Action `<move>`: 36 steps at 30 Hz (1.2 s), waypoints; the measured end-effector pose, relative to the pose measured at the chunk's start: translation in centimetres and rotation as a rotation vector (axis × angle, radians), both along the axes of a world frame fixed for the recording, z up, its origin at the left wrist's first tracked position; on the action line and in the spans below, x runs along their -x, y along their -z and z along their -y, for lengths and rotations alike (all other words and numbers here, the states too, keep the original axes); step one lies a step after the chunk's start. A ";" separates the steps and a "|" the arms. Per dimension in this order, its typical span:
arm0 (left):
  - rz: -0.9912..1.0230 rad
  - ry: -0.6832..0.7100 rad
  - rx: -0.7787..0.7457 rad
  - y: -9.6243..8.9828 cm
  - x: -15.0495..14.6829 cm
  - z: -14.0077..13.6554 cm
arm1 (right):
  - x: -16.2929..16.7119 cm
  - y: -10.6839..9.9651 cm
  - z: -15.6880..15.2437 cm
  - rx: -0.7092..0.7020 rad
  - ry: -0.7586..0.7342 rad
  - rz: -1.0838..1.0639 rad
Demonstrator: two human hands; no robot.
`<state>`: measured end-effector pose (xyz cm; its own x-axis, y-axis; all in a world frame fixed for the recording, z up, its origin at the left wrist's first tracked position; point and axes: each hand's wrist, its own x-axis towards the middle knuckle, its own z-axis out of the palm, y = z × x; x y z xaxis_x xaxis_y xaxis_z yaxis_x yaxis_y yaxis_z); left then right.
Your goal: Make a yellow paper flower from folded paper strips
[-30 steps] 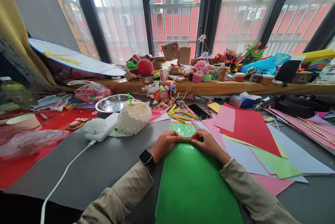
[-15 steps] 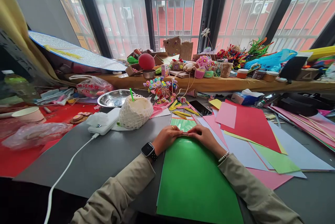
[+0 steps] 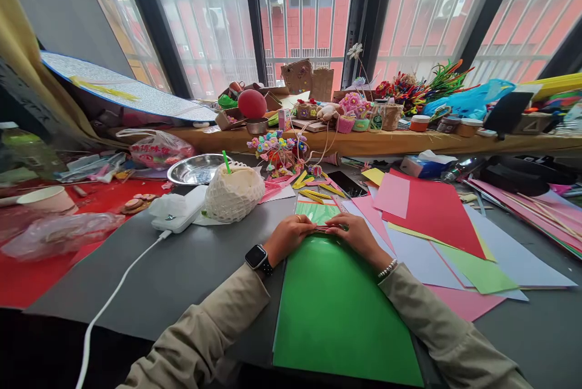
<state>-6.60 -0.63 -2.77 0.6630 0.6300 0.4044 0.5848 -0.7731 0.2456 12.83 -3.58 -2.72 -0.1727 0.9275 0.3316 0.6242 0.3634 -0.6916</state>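
Note:
My left hand (image 3: 286, 239), with a black smartwatch at the wrist, pinches one end of a narrow, pinkish strip (image 3: 321, 229) that looks like folded paper. At the other end, the thumb and fingers of my right hand (image 3: 357, 236) close on the same strip. Fingers cover much of it, so its layers are hard to make out. Both hands rest over the upper part of a glossy green board (image 3: 345, 310). Just beyond them lies a light green patterned sheet (image 3: 313, 210). Several yellow strips (image 3: 313, 196) lie behind that sheet.
Coloured paper sheets, a red one (image 3: 436, 216) on top, spread to my right. On the left are a coconut in white netting (image 3: 234, 196), a white power bank (image 3: 179, 210) with its cable, and a metal plate (image 3: 193, 169). Craft flowers (image 3: 277, 149) and a black phone (image 3: 348, 183) stand or lie behind.
The fingers of my right hand have lifted and shifted slightly along the strip. My left hand keeps its pinch almost unmoved. The view has tilted a little.

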 end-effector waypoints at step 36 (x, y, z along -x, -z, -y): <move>0.156 -0.011 0.268 -0.8 -2.0 -0.3 | -0.5 0.4 -0.8 -0.080 -0.035 0.192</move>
<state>-4.58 -0.30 -1.94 0.5989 0.7346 0.3190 0.5319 -0.6626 0.5273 13.31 -2.83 -3.12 -0.2720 0.8916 0.3620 0.7279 0.4367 -0.5287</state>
